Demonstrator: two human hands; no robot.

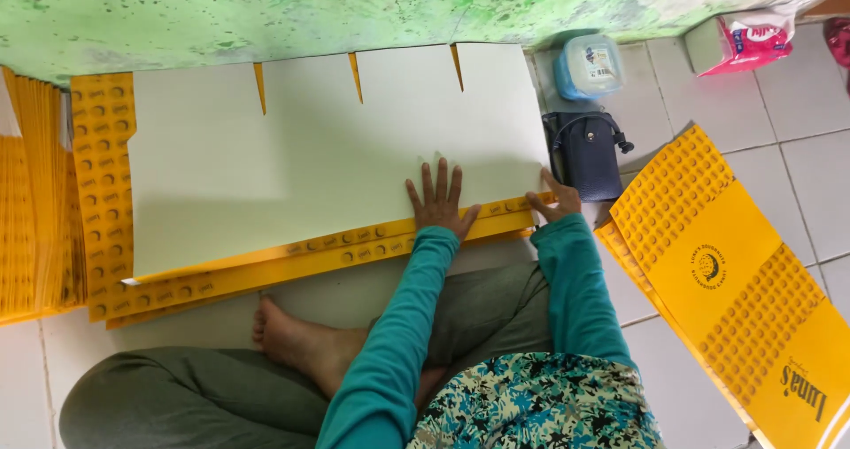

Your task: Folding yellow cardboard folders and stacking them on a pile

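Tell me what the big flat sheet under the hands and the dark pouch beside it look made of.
Sheet: likely thin cardboard, matte white inside with a printed yellow edge; it has cut slots and lies stiff and flat. Pouch: probably leather or imitation, dark, smooth, slightly shiny.

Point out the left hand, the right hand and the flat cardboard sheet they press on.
left hand (438, 203): head view, back of the hand.
right hand (558, 199): head view, knuckles at the sheet's corner.
flat cardboard sheet (310, 148): head view, bare white face.
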